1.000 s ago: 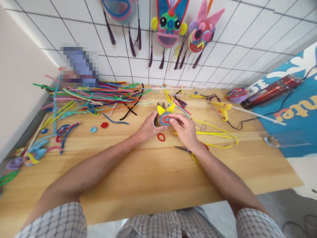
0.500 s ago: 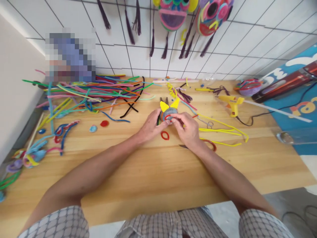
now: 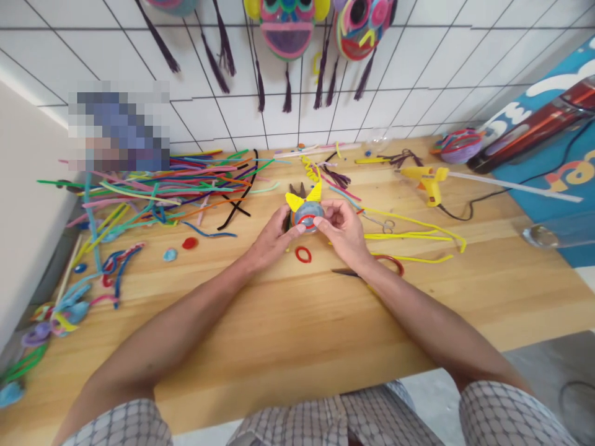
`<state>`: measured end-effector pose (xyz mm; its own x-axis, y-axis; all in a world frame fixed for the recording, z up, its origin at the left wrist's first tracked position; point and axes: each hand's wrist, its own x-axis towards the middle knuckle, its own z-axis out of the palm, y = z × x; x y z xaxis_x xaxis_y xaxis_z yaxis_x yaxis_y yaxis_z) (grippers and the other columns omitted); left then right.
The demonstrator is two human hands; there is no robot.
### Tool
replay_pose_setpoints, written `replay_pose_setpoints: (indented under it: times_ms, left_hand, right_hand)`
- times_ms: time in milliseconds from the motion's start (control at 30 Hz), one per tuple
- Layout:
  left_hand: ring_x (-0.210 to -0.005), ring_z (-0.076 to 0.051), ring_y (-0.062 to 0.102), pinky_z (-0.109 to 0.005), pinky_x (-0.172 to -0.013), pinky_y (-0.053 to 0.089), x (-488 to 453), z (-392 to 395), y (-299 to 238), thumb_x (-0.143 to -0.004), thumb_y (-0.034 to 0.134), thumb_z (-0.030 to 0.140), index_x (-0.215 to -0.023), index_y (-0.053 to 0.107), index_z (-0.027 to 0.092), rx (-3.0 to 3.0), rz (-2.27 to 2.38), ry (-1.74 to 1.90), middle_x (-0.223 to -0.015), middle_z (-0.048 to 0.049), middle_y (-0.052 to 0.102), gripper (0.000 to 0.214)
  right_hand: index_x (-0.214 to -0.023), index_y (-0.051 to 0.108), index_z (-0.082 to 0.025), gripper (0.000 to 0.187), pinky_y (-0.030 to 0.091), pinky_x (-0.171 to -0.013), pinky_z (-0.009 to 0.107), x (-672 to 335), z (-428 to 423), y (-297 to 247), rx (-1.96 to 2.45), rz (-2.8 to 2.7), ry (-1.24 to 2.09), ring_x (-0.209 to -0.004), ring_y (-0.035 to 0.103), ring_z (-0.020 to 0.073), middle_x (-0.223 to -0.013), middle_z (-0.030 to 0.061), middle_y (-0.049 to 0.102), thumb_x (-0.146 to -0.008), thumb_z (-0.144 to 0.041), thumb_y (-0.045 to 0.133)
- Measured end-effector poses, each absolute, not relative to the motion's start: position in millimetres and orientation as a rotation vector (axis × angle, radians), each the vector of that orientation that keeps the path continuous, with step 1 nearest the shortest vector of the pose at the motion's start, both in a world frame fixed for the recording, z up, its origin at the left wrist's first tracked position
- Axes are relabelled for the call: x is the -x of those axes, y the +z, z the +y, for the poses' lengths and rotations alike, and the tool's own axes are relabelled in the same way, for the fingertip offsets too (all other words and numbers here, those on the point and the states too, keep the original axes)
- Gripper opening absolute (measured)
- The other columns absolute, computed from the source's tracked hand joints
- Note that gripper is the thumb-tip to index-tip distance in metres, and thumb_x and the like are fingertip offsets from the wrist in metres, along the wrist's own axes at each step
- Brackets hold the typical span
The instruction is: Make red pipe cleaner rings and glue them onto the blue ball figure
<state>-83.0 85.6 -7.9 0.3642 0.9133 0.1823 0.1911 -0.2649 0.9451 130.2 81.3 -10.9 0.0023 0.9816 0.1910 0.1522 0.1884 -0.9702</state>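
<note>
Both my hands hold a small grey pipe-cleaner mask [image 3: 307, 215] with two yellow ears and a red ring on its face, just above the wooden table [image 3: 288, 328]. My left hand [image 3: 272, 240] grips its left side, thumb on the front. My right hand [image 3: 343, 232] pinches its right edge with fingers curled. A loose red ring [image 3: 303, 254] lies on the table right below the mask. Scissors with red handles [image 3: 372, 267] lie under my right wrist.
A heap of coloured pipe cleaners [image 3: 158, 189] covers the back left. Yellow pipe cleaners [image 3: 409, 234] and a yellow glue gun [image 3: 427, 181] with its cable lie to the right. Finished masks [image 3: 288, 25] hang on the tiled wall. Small coils [image 3: 189, 243] sit at left.
The view has tilted down and shifted. My hands have kept the mask between them and turned it slightly; the right fingers moved from its front to its right edge.
</note>
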Motion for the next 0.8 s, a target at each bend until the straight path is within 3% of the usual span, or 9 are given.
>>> replay_pose_setpoints:
  times_ms: [200,467,800]
  left_hand:
    - [-0.140,-0.031,0.063,-0.049,-0.124,0.049,85.2,89.7,-12.0,-0.098,0.072,0.063,-0.139,0.061,0.025,-1.677,0.943,0.975,-0.142,-0.0123,0.070,0.057]
    - [-0.146,-0.031,0.060,-0.049,-0.128,0.045,86.1,90.5,-16.3,-0.097,0.076,0.061,-0.143,0.059,0.025,-1.652,0.921,0.995,-0.153,-0.0131,0.067,0.061]
    - [-0.145,-0.032,0.062,-0.051,-0.128,0.046,87.5,92.0,-18.7,-0.096,0.078,0.058,-0.141,0.062,0.024,-1.637,0.916,1.004,-0.152,-0.0143,0.067,0.059]
  right_hand:
    - [-0.120,0.065,-0.027,0.053,0.051,-0.068,0.031,-128.7,81.5,-11.1,1.178,-1.367,0.993,-0.074,0.055,0.0140,-0.094,-0.0021,0.060,-0.083,-0.059,0.087]
    - [-0.115,0.065,-0.026,0.043,0.049,-0.067,0.031,-126.1,79.3,-2.4,1.152,-1.341,1.021,-0.071,0.054,0.0130,-0.091,-0.0035,0.060,-0.080,-0.041,0.085]
    - [-0.115,0.064,-0.026,0.044,0.050,-0.067,0.031,-126.8,81.2,-3.9,1.172,-1.360,1.026,-0.070,0.052,0.0125,-0.092,-0.0031,0.058,-0.080,-0.045,0.084]
